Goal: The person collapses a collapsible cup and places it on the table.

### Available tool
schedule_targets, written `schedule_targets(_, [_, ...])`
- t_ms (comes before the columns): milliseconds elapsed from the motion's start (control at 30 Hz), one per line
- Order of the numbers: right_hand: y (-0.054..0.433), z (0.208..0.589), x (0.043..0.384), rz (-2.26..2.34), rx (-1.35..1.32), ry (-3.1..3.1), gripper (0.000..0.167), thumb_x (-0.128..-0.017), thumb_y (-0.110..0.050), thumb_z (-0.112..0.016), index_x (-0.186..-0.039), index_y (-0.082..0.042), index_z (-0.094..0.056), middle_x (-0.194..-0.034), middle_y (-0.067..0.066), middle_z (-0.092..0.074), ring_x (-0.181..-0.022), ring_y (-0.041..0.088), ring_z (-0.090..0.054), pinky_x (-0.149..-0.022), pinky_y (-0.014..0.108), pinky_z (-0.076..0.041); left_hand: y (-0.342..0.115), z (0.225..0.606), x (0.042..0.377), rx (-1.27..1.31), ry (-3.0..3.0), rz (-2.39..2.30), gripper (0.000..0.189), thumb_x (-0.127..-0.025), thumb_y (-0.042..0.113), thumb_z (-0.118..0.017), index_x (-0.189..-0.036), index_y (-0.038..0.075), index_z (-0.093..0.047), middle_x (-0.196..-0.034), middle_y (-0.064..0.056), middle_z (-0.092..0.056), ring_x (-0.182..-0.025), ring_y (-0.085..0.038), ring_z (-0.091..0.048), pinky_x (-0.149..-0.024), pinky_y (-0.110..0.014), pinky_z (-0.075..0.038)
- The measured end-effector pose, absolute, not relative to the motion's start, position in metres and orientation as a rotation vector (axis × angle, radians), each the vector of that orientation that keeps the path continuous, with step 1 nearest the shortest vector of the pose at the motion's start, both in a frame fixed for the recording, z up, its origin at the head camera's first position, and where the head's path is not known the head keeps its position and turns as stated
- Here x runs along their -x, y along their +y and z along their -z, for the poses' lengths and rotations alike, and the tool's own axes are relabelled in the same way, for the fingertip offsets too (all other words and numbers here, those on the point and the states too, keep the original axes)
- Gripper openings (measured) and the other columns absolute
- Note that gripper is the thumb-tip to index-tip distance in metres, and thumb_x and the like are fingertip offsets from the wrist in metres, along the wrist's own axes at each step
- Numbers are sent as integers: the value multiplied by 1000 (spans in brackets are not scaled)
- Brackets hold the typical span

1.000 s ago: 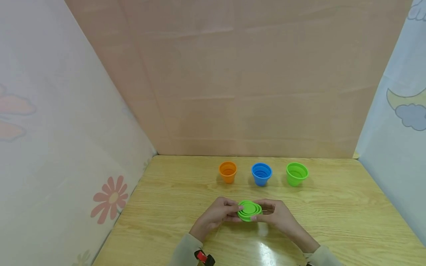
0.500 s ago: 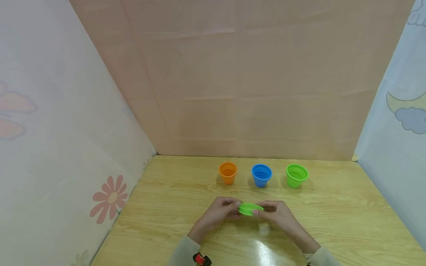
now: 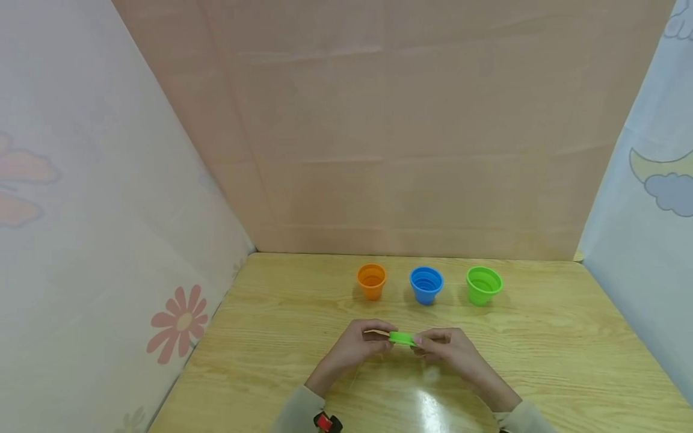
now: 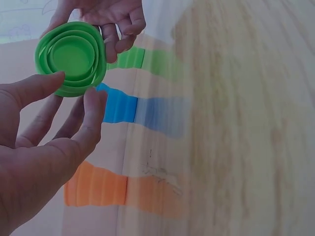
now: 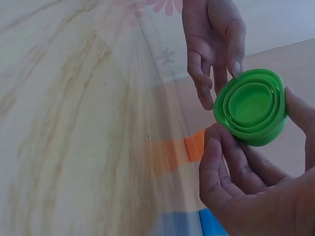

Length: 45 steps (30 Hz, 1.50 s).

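Here, left hand and right hand pinch a flattened green cup (concentric rings, uneven rim).

Rubbery cup, glossy wood-grained tabletop

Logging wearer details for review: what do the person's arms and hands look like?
The left hand and right hand are ungloved. Pale beige sleeves stop before them. A black and red object shows at the left sleeve; a small dark bit at the right one.

Collapsed green cup in mid-air
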State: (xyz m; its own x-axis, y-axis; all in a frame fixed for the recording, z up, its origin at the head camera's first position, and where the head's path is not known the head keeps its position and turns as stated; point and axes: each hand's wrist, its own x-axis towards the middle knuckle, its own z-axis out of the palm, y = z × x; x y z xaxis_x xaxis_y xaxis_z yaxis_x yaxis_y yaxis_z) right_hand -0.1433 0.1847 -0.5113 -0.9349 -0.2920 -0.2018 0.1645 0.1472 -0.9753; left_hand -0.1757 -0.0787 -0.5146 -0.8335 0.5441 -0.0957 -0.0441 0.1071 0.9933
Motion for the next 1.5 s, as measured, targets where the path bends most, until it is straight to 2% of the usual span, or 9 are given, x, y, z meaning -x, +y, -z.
schedule_targets(233, [184, 512, 142, 1817, 112, 2014, 51, -106, -34, -62, -126, 12, -68, -117, 21, -78, -104, 27, -78, -87, 35, -66, -78, 514, 175, -500, 2035, -1748, 25, -97, 12, -76, -122, 10, -78, -128, -9, -76, -108, -15, -75, -91, -28, -65])
schedule_targets(433, [185, 512, 140, 1761, 122, 1989, 60, -110, -42, -54, -128, 14, -66, -114, 24, -78, -101, 30, -78, -84, 39, -67, -78, 512, 174, -478, 2079, -1726, 23, -97, 17, -76, -119, 11, -80, -122, -8, -78, -102, -13, -75, -88, -27, -65])
schedule_targets(633, [188, 512, 140, 1782, 184, 2020, 52, -110, -37, -56, -128, 10, -68, -121, 17, -76, -100, 35, -78, -91, 37, -66, -80, 512, 172, -493, 2062, -1731, 23, -97, 20, -77, -119, 12, -80, -117, -6, -80, -99, -11, -74, -86, -23, -63])
schedule_targets(900, [193, 511, 138, 1886, 312, 1970, 47, -103, -18, -68, -135, 15, -59, -120, 9, -77, -104, 14, -76, -95, 38, -65, -80, 516, 172, -419, 1929, -1814, 26, -99, 17, -75, -121, 5, -78, -119, -12, -79, -98, -13, -77, -86, -27, -66])
schedule_targets(1200, [198, 508, 139, 1977, 320, 1852, 46, -104, -12, -66, -135, 20, -54, -117, 2, -76, -104, 17, -77, -97, 40, -64, -83, 514, 172, -362, 1778, -1876, 32, -101, 17, -72, -127, 0, -74, -116, -19, -79, -91, -15, -79, -90, -40, -66])
schedule_targets(1500, [197, 510, 138, 2047, 276, 1692, 41, -104, -9, -63, -134, 18, -58, -113, 2, -78, -103, 18, -78, -97, 39, -64, -81, 516, 169, -199, 1760, -1859, 30, -100, 19, -73, -122, 0, -76, -111, -15, -80, -89, -15, -79, -86, -34, -67])
